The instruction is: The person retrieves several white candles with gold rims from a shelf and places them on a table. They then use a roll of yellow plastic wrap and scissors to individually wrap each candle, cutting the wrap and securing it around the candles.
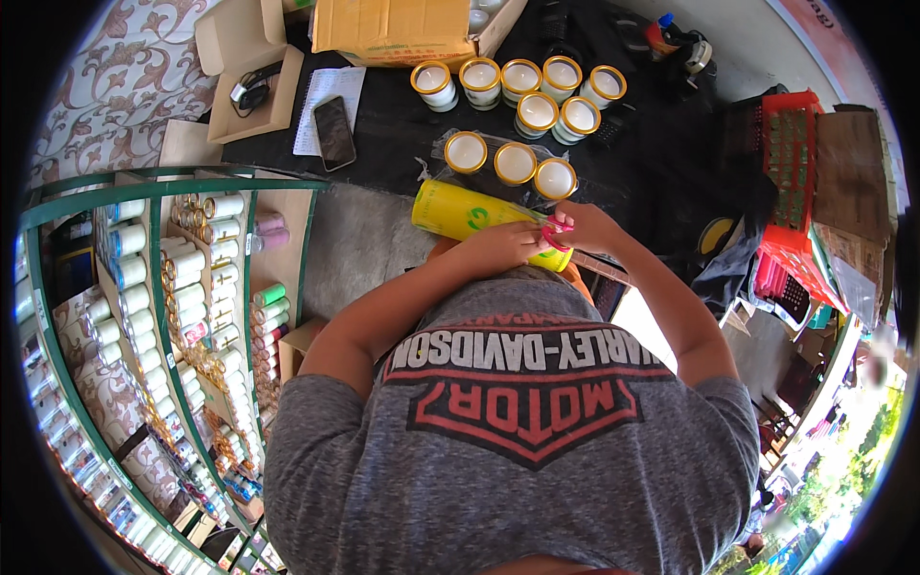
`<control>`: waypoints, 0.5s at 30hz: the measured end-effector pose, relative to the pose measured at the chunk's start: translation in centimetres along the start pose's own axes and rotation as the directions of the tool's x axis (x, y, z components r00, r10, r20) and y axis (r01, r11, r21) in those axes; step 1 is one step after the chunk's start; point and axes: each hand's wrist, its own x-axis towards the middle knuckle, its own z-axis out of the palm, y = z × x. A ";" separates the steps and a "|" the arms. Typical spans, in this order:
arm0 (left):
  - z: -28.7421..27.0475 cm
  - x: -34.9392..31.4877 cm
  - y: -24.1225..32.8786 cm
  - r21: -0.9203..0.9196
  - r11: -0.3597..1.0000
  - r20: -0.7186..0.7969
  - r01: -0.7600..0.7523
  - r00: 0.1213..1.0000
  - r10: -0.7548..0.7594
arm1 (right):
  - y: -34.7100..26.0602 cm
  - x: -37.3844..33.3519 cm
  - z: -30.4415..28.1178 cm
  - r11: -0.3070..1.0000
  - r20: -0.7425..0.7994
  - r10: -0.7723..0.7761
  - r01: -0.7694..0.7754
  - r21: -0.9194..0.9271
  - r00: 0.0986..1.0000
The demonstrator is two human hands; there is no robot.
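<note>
A yellow roll (450, 210) with green printing lies slantwise between my body and the table edge. My left hand (517, 241) grips it from above, fingers curved over its side. In my right hand (588, 230) is a pair of scissors with pink handles (553, 233), held over the roll's right end and close to my left fingertips. The blades are hard to make out against the yellow. Just beyond the roll, three white candles in gold-rimmed glass jars (515, 164) stand on clear plastic film (491, 144).
Several more jar candles (537, 113) stand farther back on the black-covered table (402, 125). A cardboard box (383, 34), a notepad (311, 115), a phone (333, 132) and a small open carton (251, 120) lie beyond. Green-framed candle shelves (163, 287) rise at left; a red crate (791, 172) is at right.
</note>
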 end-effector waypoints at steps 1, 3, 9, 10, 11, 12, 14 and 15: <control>0.4 -0.1 -0.1 -0.005 1.000 -0.012 -0.009 1.000 0.009 | 0.3 0.2 0.3 1.000 -0.010 -0.002 0.002 0.018 1.000; 0.5 -0.4 0.0 -0.020 1.000 -0.031 -0.010 0.999 0.010 | 0.1 0.1 0.5 1.000 -0.019 0.006 -0.005 0.023 1.000; 1.6 -1.9 0.1 0.031 0.999 -0.096 -0.011 0.995 0.014 | -3.6 -1.0 0.1 0.970 -0.004 0.048 -0.047 -0.238 0.999; 1.6 -2.1 0.3 -0.010 1.000 -0.103 0.029 0.994 -0.029 | -3.9 -0.9 0.2 0.964 0.001 0.047 -0.045 -0.262 0.999; 1.6 -2.3 0.5 -0.051 0.996 -0.108 0.068 0.991 -0.073 | -4.2 -0.9 0.3 0.958 0.005 0.045 -0.042 -0.285 0.999; 1.5 -2.4 0.6 -0.021 0.998 -0.107 0.051 0.993 -0.053 | -4.9 -0.9 0.2 0.957 0.009 0.053 -0.048 -0.285 0.999; 1.2 -2.5 0.8 0.039 0.999 -0.104 0.016 0.995 -0.012 | -6.0 -0.8 0.0 0.956 0.017 0.067 -0.059 -0.286 0.998; 1.2 -2.5 0.8 0.041 0.999 -0.101 0.022 0.995 -0.018 | -5.9 -0.5 0.1 0.961 0.013 0.061 -0.055 -0.271 0.998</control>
